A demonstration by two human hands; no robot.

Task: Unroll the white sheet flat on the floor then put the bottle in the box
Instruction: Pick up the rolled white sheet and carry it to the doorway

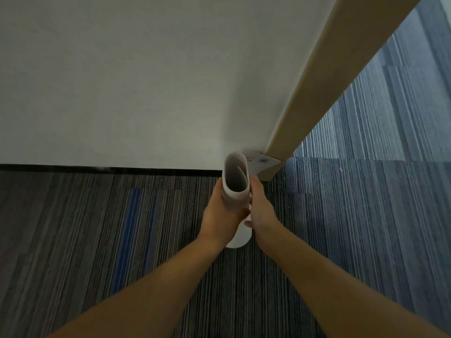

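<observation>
A rolled white sheet [236,195] stands roughly upright in front of me, held above the striped carpet, with its open top end facing the camera. My left hand [223,219] wraps around the left side of the roll. Pressed against the roll's right side is my right hand [262,211], fingers along the paper. The lower end of the roll shows below both hands. Neither a bottle nor a box can be seen.
A white wall [146,81] with a dark skirting strip rises just ahead. A beige panel [329,76] runs diagonally from the upper right down to the floor beside the roll, with a small white object [261,162] at its foot. Striped blue-grey carpet [366,215] covers the floor.
</observation>
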